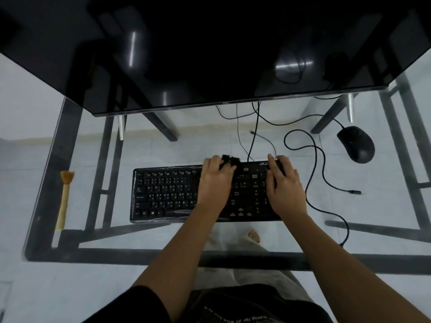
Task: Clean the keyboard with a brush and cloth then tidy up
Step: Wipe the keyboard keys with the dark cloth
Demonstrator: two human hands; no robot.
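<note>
Left fingers (211, 161): curled over a black cloth (231, 159), bunching it against the far edge of the keyboard.
Right fingers (271, 165): laid out fairly straight on the keys at the far right corner, grasping nothing; whether the tips hook over the back edge cannot be told.
Left hand (215, 183): lies across the middle of the keyboard, knuckles up, forearm running back toward the body.
Right hand (285, 185): rests flat on the number-pad end, just beside the left hand and not touching it.
Keyboard (166, 194): black and full-size, lying flat and roughly square to the front edge of the desk; its left half is uncovered and the key legends are readable.
Brush (65, 197): pale handle and tan bristles, lying near the desk's left edge with the bristles pointing away from the person, well apart from the keyboard and from both hands.
Mouse (356, 144): black, to the far right behind the keyboard, with its cable (323, 164) looping down past the keyboard's right end.
Loose plug (354, 192): a cable end lying on the glass to the right of the keyboard.
Monitor (210, 54): a wide dark screen across the back of the desk, reflecting dim shapes.
Desk (144, 255): a clear glass top on a black metal frame, whose bars show through the glass.
Floor (28, 117): pale tiles seen through and around the glass; a bare foot (254, 235) shows below the keyboard.
Room: dimly lit, darkest behind the monitor.
</note>
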